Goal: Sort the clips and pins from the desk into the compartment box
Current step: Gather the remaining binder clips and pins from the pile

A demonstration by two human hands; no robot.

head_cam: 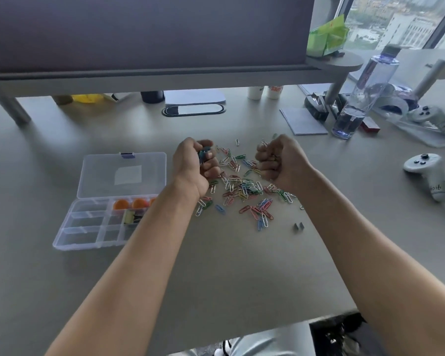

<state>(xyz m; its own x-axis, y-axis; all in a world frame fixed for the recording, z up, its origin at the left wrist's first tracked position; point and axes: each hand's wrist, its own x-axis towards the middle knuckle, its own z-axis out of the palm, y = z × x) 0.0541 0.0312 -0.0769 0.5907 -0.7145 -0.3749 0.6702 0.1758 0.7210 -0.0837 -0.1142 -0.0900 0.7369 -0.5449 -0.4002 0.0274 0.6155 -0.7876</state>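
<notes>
A heap of coloured paper clips point(244, 188) lies spread over the middle of the grey desk point(216, 265). My left hand point(193, 165) is curled above the heap's left edge and grips a small bunch of clips, blue ones showing between the fingers. Over the heap's right edge my right hand point(280, 160) is closed round a few clips as well. The clear compartment box point(93, 227) sits open to the left, lid point(123, 173) folded back. Orange pieces point(130, 203) and dark binder clips point(131, 217) lie in its right-hand compartments. A small grey binder clip point(298, 226) lies alone at the lower right.
A water bottle point(360, 96), a grey notepad point(303, 122) and a red-and-black object stand at the back right. White controllers point(429, 176) lie on the right. A monitor shelf point(165, 75) spans the back, cups point(265, 91) under it. The desk's front edge runs near my arms.
</notes>
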